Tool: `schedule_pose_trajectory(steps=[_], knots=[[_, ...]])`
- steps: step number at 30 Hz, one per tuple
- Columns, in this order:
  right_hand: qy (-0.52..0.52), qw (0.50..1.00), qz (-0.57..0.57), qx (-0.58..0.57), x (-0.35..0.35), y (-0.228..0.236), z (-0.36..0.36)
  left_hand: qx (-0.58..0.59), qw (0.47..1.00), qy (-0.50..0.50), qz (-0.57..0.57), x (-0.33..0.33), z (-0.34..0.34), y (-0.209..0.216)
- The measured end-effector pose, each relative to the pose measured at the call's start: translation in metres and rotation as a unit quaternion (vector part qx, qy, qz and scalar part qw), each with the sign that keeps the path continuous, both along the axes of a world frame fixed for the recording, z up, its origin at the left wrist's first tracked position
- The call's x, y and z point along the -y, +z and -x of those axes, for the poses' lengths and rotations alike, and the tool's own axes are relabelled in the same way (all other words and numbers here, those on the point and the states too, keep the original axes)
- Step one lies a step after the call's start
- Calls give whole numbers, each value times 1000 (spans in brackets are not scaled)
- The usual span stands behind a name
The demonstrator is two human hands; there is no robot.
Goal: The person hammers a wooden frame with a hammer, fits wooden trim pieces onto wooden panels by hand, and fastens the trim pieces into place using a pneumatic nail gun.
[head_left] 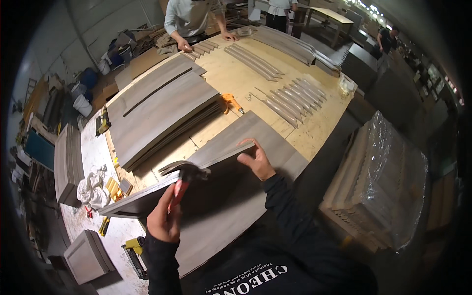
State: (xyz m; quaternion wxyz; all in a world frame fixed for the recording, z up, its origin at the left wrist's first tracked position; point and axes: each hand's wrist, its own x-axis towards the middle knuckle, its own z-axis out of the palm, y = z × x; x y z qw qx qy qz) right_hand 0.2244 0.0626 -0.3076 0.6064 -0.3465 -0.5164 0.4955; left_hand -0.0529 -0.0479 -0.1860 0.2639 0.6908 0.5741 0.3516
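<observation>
In my left hand (164, 217) is a claw hammer (179, 191), its red handle in my closed fingers and its dark head raised beside a panel edge. My right hand (258, 162) grips the upper edge of that grey-brown wooden panel (216, 184), with fingers over the edge and thumb on the near side. The panel stands tilted, its near face in shadow. Beneath it, another grey-brown panel (211, 241) lies flat on the worktable. A yellow-and-black nail gun (133, 253) rests left of my left forearm.
Beyond the tilted panel is a stack of panels (162, 105) beside an orange power tool (231, 102). Several mouldings (253, 61) lie farther back. A white cloth (96, 188) is at left, a plastic-wrapped stack (388, 182) at right. Another person (194, 22) works across the table.
</observation>
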Motion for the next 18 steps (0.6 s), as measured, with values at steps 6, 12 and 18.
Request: schedule_pose_trajectory(steps=[6, 12, 18], knots=[[79, 986, 76, 123, -4, -1, -17, -151, 979, -89, -99, -49, -58, 38], [31, 988, -18, 153, -18, -12, -14, -291, 942, -109, -125, -80, -99, 30], [27, 988, -31, 148, -24, -4, -15, -236, 964, -85, -91, -90, -106, 32]])
